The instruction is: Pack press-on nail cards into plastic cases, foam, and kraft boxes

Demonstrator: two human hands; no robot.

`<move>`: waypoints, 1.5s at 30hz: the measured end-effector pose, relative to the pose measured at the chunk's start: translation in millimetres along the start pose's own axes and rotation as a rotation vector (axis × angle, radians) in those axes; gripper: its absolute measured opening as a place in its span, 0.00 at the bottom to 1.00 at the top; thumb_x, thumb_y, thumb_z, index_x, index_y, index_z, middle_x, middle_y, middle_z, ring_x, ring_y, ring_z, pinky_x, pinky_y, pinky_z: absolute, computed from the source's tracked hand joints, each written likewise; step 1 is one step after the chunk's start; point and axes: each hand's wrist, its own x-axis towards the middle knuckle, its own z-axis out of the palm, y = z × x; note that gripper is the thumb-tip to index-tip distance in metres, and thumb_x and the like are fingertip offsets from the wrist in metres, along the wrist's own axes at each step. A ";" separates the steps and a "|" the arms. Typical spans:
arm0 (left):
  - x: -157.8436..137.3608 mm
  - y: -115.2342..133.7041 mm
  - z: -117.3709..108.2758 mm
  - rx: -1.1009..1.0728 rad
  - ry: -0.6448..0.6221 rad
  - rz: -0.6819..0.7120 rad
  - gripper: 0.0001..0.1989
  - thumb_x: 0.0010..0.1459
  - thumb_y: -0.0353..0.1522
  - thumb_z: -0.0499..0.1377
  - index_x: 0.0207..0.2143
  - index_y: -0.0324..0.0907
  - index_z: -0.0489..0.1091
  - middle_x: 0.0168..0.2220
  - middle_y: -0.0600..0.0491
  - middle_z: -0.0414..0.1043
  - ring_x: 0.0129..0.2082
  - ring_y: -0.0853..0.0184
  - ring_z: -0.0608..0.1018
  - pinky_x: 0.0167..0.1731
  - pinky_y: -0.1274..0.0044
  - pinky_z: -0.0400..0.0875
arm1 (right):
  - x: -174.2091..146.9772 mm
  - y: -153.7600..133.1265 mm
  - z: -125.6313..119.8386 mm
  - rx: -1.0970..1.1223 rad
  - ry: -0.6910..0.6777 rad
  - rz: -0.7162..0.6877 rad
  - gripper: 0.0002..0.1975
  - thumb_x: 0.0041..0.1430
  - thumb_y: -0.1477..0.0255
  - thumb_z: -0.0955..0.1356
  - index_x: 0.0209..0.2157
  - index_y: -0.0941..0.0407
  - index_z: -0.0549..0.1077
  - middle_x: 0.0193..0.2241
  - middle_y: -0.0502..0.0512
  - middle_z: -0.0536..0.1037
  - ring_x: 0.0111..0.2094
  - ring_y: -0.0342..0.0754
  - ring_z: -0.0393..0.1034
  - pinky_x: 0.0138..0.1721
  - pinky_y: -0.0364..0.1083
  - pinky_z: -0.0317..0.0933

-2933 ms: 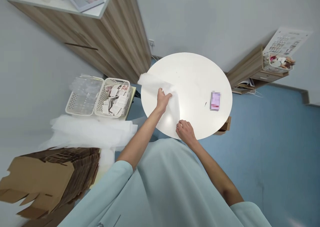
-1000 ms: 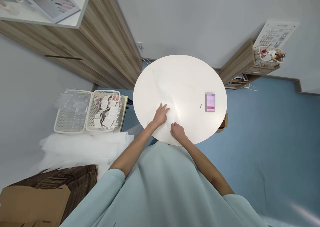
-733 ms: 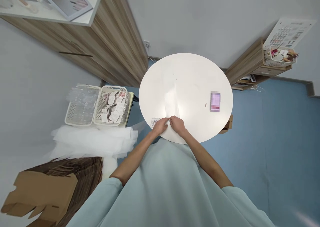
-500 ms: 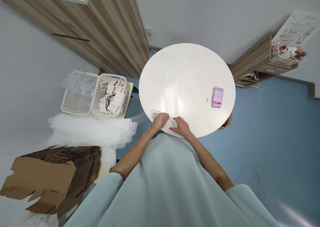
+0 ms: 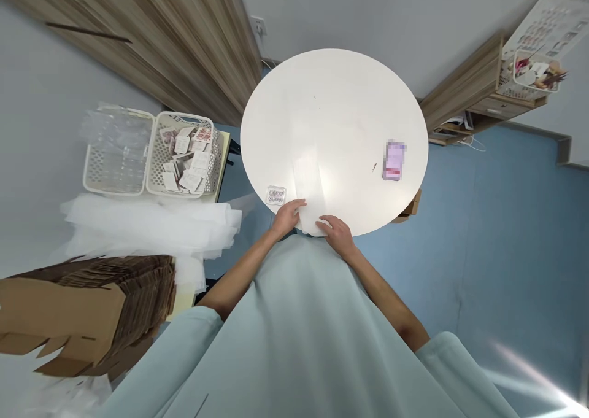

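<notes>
A thin, whitish, translucent strip of packing sheet (image 5: 310, 181) lies flat on the white round table (image 5: 354, 92), reaching the edge nearest my body. My left hand (image 5: 288, 216) rests at the strip's left border, its fingers stretched out over it. At the opposite border, my right hand (image 5: 338, 234) touches the near end with fingers spread and slightly bent. Neither hand grips anything that I can see. Just beyond my left hand sits a small clear case (image 5: 276, 195) with rows of small dark pieces.
A pixelated purple box (image 5: 394, 160) sits on the table's right side. To the left are a white basket of cards (image 5: 161, 160), a basket of clear plastic packaging (image 5: 115, 175), stacked white sheets (image 5: 147, 224) and folded cardboard boxes (image 5: 64, 313). A wooden cabinet (image 5: 184, 43) stands behind.
My fingers have loosened from the strip's near end, and the strip now lies flatter between my hands. My hands are slightly farther apart. The whole view has shifted.
</notes>
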 end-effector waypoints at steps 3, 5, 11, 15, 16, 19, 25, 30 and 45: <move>1.2 4.5 3.2 -0.031 0.034 -0.054 0.21 0.61 0.25 0.56 0.53 0.46 0.80 0.58 0.51 0.80 0.56 0.58 0.81 0.62 0.63 0.74 | -4.3 2.7 -0.9 -0.016 -0.031 0.024 0.30 0.65 0.88 0.61 0.61 0.49 0.76 0.64 0.59 0.74 0.58 0.53 0.72 0.57 0.52 0.66; 0.7 9.4 5.8 -0.041 0.075 -0.066 0.21 0.62 0.25 0.54 0.53 0.45 0.80 0.57 0.50 0.80 0.54 0.58 0.81 0.60 0.64 0.75 | -5.9 6.2 1.6 -0.035 -0.045 0.044 0.32 0.65 0.89 0.60 0.62 0.49 0.75 0.65 0.59 0.74 0.56 0.53 0.73 0.55 0.52 0.67; -0.2 23.3 15.9 0.014 0.132 -0.068 0.17 0.69 0.30 0.54 0.54 0.44 0.78 0.59 0.47 0.78 0.54 0.57 0.80 0.58 0.65 0.75 | 5.8 14.3 19.6 -0.071 -0.049 0.058 0.28 0.68 0.87 0.58 0.63 0.55 0.73 0.64 0.64 0.74 0.60 0.56 0.69 0.55 0.52 0.65; 6.2 25.5 25.7 0.063 0.099 -0.109 0.17 0.65 0.28 0.58 0.55 0.44 0.77 0.62 0.45 0.73 0.50 0.57 0.80 0.55 0.64 0.77 | 21.6 15.4 26.6 -0.090 -0.074 0.053 0.26 0.70 0.86 0.56 0.62 0.58 0.72 0.64 0.66 0.74 0.60 0.57 0.69 0.56 0.53 0.63; 8.4 25.5 28.4 0.079 0.088 -0.114 0.19 0.62 0.26 0.59 0.55 0.44 0.77 0.63 0.44 0.71 0.50 0.57 0.80 0.56 0.63 0.76 | 24.9 15.4 26.8 -0.082 -0.078 0.061 0.26 0.70 0.86 0.56 0.62 0.59 0.72 0.64 0.66 0.73 0.60 0.56 0.70 0.56 0.53 0.63; 15.5 25.7 35.3 0.078 0.120 -0.130 0.27 0.58 0.21 0.58 0.59 0.44 0.75 0.69 0.44 0.64 0.51 0.56 0.80 0.57 0.62 0.76 | 31.9 14.3 24.9 0.017 -0.076 0.049 0.24 0.69 0.83 0.63 0.64 0.58 0.71 0.66 0.67 0.70 0.62 0.57 0.69 0.61 0.54 0.62; 32.9 23.8 34.4 -0.194 0.253 -0.331 0.42 0.55 0.25 0.63 0.72 0.45 0.59 0.72 0.38 0.59 0.55 0.56 0.80 0.55 0.65 0.77 | 41.6 8.9 24.3 0.620 0.056 0.196 0.28 0.59 0.56 0.76 0.58 0.52 0.74 0.65 0.62 0.71 0.67 0.57 0.65 0.67 0.56 0.60; 38.5 19.6 25.3 -0.524 0.096 -0.470 0.38 0.56 0.28 0.63 0.69 0.41 0.63 0.58 0.39 0.76 0.52 0.59 0.82 0.51 0.68 0.79 | 61.6 15.1 27.2 1.006 0.352 0.604 0.16 0.59 0.58 0.73 0.44 0.52 0.74 0.53 0.58 0.79 0.53 0.52 0.76 0.59 0.53 0.69; 41.1 30.0 13.8 -0.866 -0.060 -0.605 0.09 0.64 0.35 0.64 0.43 0.39 0.78 0.35 0.46 0.82 0.39 0.60 0.83 0.41 0.70 0.81 | 88.1 -1.8 8.4 1.389 0.245 0.512 0.16 0.52 0.62 0.75 0.41 0.56 0.80 0.42 0.56 0.83 0.45 0.50 0.76 0.53 0.52 0.71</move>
